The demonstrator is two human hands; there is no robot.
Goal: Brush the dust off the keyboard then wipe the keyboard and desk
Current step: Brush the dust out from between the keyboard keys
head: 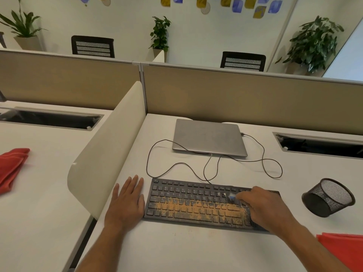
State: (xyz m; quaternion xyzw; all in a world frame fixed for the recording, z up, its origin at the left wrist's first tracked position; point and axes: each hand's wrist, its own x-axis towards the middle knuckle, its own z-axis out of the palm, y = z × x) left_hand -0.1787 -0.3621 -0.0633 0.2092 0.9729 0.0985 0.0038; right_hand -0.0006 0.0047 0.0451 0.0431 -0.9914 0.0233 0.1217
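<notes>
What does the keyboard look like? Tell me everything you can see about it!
The keyboard is black, flat and wide, looks plastic, and lies near the front of the white desk. Orange dust covers its middle and lower keys; the top rows look mostly clean. A thin dark cable loops from its back edge toward the closed laptop. The left hand lies flat on the desk against its left end. The right hand works a small blurred blue-tipped tool over its right side.

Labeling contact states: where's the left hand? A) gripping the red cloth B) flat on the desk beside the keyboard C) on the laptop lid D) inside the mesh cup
B: the left hand lies flat, fingers straight, on the desk just left of the keyboard.
</notes>
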